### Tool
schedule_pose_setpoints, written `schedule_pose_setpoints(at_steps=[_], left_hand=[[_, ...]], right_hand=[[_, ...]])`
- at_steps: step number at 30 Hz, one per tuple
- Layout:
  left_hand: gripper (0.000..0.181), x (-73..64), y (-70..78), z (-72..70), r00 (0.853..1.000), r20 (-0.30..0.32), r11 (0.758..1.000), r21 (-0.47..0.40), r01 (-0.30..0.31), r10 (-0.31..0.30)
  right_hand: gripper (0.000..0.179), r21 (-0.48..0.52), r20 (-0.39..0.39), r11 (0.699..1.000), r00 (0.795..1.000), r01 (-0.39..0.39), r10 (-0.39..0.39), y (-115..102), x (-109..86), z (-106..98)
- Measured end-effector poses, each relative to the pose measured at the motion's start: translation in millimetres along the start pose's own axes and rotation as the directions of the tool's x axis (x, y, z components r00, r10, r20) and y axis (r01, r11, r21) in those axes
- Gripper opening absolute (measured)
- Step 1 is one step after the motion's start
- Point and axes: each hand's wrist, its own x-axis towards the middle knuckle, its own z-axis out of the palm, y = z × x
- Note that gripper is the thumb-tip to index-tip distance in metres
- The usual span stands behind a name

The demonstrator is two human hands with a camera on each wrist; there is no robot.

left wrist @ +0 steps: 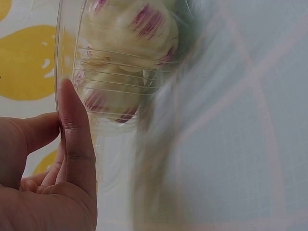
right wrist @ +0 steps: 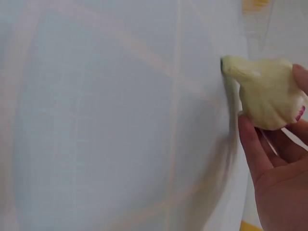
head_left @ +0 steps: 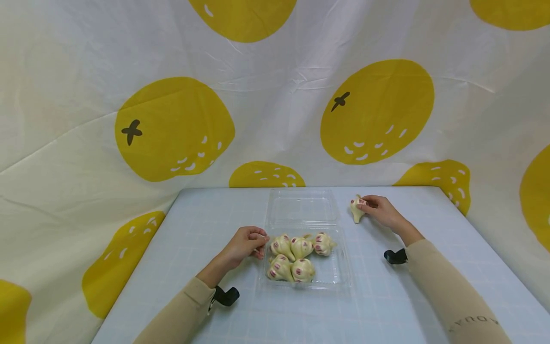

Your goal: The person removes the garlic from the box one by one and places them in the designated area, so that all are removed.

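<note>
A clear plastic clamshell box (head_left: 331, 274) lies with its lid (head_left: 302, 208) folded back on the far side. Several garlic bulbs (head_left: 302, 270), cream with purple streaks, sit in its base, mostly toward the left. My left hand (head_left: 245, 246) pinches the left rim of the box between thumb and index finger, as the left wrist view shows close up. To the right of the lid, my right hand (head_left: 382, 210) holds another garlic bulb (right wrist: 269, 91) by its rounded part, with the stem pointing away from the palm.
A pale blue checked cloth (head_left: 386, 306) covers the table. Behind and beside it hangs a white sheet printed with yellow lemons (head_left: 378, 112). Black wrist devices (head_left: 226, 296) are strapped to both forearms.
</note>
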Motion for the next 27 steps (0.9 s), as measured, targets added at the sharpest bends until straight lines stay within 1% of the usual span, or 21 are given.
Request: schedule_pose_setpoints(at_steps=[6, 10, 14, 27], left_hand=[[0.021, -0.7, 0.7, 0.1, 1.0, -0.001, 1.0, -0.001, -0.003, 0.003], [0.021, -2.1, 2.3, 1.0, 1.0, -0.002, 1.0, 0.001, 0.001, -0.001], [0.021, -2.8, 2.5, 1.6, 1.0, -0.006, 1.0, 0.007, 0.009, -0.008], [0.023, -0.1, 0.0, 1.4, 1.0, -0.013, 1.0, 0.017, 0.009, -0.009]], right_hand=[[0.063, 0.009, -0.026, 1.0, 1.0, -0.002, 0.002, 2.7, 5.3, 3.2], [0.067, -0.005, -0.034, 0.999, 0.999, -0.039, 0.039, 2.3, 8.1, 4.8], [0.069, 0.006, -0.036, 0.998, 0.997, -0.063, 0.063, 2.1, 10.2, 7.1], [0.065, 0.04, -0.057, 0.997, 0.996, -0.059, 0.062, 0.9, 15.9, 13.5]])
